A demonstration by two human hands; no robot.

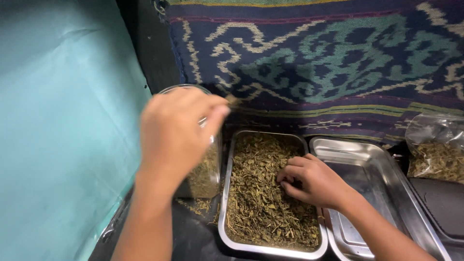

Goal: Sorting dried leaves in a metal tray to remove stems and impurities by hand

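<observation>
My left hand (176, 133) hovers over the mouth of a clear glass jar (205, 174), fingers pinched together; whether it holds dried leaves I cannot tell. The jar stands left of a steel tray (224, 193) and has dried leaves inside. That tray is filled with dried green-brown leaves (258, 198). My right hand (311, 181) rests in the leaves on the tray's right side, fingers curled into them.
A second steel tray (377, 164) with no leaves in it sits to the right, a smaller steel piece in it. A clear bag of dried leaves (435, 150) lies far right. A patterned woven cloth (328, 63) hangs behind; a teal sheet (63, 121) covers the left.
</observation>
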